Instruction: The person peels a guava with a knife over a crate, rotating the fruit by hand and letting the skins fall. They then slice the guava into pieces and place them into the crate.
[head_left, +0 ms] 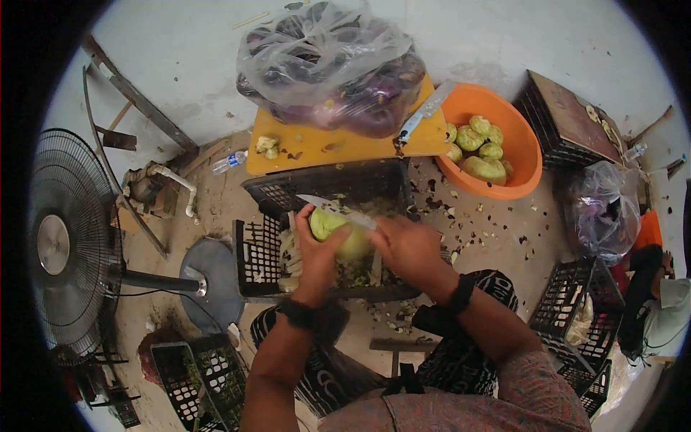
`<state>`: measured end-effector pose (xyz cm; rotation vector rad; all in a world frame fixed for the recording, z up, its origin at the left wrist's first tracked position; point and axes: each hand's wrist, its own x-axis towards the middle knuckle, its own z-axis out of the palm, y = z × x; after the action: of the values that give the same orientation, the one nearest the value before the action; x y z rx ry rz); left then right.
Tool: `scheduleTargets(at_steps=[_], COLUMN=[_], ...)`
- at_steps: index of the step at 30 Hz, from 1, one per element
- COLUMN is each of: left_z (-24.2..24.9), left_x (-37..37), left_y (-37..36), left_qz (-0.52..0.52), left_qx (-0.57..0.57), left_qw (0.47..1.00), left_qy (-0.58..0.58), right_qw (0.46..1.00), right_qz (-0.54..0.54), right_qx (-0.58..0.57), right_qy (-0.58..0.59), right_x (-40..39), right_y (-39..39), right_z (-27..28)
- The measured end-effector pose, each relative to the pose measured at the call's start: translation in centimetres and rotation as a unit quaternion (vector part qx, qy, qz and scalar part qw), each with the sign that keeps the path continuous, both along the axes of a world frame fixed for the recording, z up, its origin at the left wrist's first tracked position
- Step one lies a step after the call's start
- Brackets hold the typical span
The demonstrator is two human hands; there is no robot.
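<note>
Over a black plastic crate (pixel 259 288), my left hand (pixel 320 252) cups a peeled, pale green round eggplant (pixel 327 225), with its fingers wrapped round the near side. My right hand (pixel 410 248) grips a knife (pixel 317 202) whose blade points left and lies across the top of the eggplant. The handle is hidden inside my fist, and the eggplant's right part is blurred by motion. Pale scraps and peelings lie in the crate under both hands.
A clear bag of purple eggplants (pixel 331 79) sits on a yellow board (pixel 331 147), beside a cleaver (pixel 428 111). Peeled eggplants (pixel 484 147) lie in an orange basin (pixel 529 162). A fan (pixel 65 237) stands left; crates (pixel 568 302) and another person's arm (pixel 655 281) are at right.
</note>
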<state>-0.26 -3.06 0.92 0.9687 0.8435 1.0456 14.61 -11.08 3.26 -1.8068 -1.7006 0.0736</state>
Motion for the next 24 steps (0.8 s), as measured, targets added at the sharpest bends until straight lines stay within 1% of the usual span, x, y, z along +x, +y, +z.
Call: scheduleTargets(at_steps=[3, 5, 9, 12, 15, 17, 18, 20, 21, 23, 24], left_z=[0.2, -0.6, -0.4, -0.4, -0.8, -1.4, -1.3, -0.8, -0.9, -1.5, -2.0], left_x=[0.1, -0.1, -0.3, -0.2, -0.2, -0.1, 0.0, 0.1, 0.1, 0.0, -0.2], left_y=[0.0, 0.5, 0.6, 0.9, 0.9, 0.8, 0.7, 0.4, 0.4, 0.6, 0.7], left_qz=[0.005, 0.008, 0.012, 0.013, 0.012, 0.013, 0.013, 0.001, 0.001, 0.014, 0.014], left_qx=[-0.011, 0.048, 0.027, 0.032, 0.054, 0.107, 0.107, 0.05, 0.051, 0.103, 0.103], left_qw=[1.0, 0.999, 1.0, 0.999, 0.998, 0.993, 0.993, 0.999, 0.998, 0.994, 0.994], left_qy=[-0.01, 0.001, -0.009, -0.013, -0.002, 0.047, 0.046, 0.022, 0.022, 0.043, 0.043], right_qw=[1.0, 1.0, 1.0, 1.0, 0.999, 0.999, 0.999, 1.0, 1.0, 1.0, 1.0], right_qz=[0.01, 0.011, 0.005, 0.02, 0.009, 0.003, -0.001, 0.003, 0.008, 0.01, 0.013], right_qx=[0.009, 0.008, 0.004, 0.002, -0.022, -0.018, -0.013, -0.002, 0.009, 0.012, 0.013], right_qy=[0.001, 0.003, 0.023, 0.007, 0.032, 0.032, 0.032, 0.018, 0.004, 0.007, 0.01], right_x=[0.0, 0.0, 0.2, 0.6, 0.6, 0.6, 0.5, 0.5, 0.6, 0.4, 0.4], right_y=[0.2, 0.3, -0.3, -0.5, -0.7, -0.4, -0.2, 0.0, 0.2, 0.5, 0.7], right_z=[-0.1, -0.3, -0.2, 0.0, 0.1, 0.1, 0.1, -0.1, -0.3, -0.5, -0.7])
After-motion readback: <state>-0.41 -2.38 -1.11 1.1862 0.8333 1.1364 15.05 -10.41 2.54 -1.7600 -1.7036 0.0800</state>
